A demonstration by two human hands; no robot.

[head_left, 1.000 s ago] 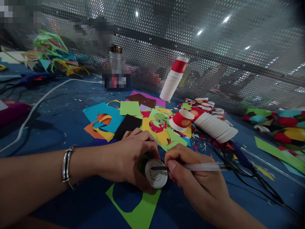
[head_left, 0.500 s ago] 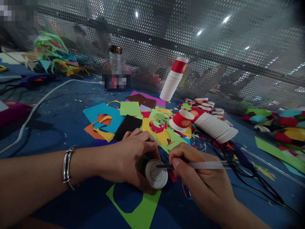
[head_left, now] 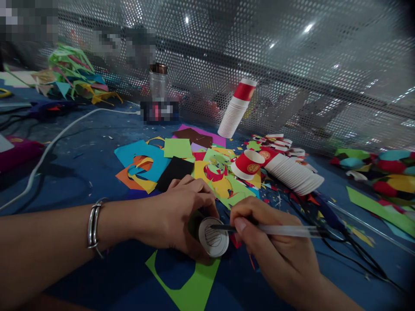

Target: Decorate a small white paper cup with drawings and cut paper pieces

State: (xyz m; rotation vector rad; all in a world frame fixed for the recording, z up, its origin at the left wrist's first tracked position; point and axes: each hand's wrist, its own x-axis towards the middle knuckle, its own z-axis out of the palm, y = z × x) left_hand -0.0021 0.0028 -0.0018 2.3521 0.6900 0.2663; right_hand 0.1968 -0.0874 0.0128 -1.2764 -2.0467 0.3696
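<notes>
In the left hand (head_left: pixel 184 211) is a paper cup (head_left: pixel 217 245), with the pen (head_left: pixel 287 230) in the right hand (head_left: pixel 275 252) over it and a paper sheet (head_left: pixel 197 289) nearer on the table (head_left: pixel 94 168). Behind lie craft papers (head_left: pixel 178 148), with a single cup (head_left: pixel 241 163) and a lying cup stack (head_left: pixel 290 172) to their right. Farther back, before the mesh panel (head_left: pixel 292 95), a bottle (head_left: pixel 158 86) stands left of an upright cup stack (head_left: pixel 234 114).
</notes>
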